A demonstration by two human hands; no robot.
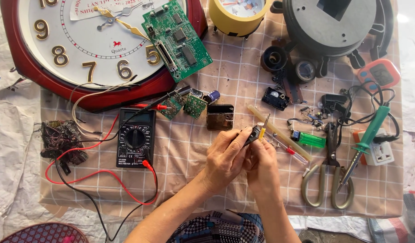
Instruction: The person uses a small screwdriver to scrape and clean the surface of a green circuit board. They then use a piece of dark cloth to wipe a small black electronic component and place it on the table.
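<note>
**Both hands closed on a small tool**

Left hand (225, 155) and right hand (260, 162) meet, fingers clenched around a small screwdriver (260, 129) with yellow and black handle; tip points up past the fingertips. Just beyond the fingertips: glue stick (279, 132), small dark box (219, 117). Left of the fingers: multimeter (136, 137). Right: scissors (329, 175), green lighter (310, 138).
</note>
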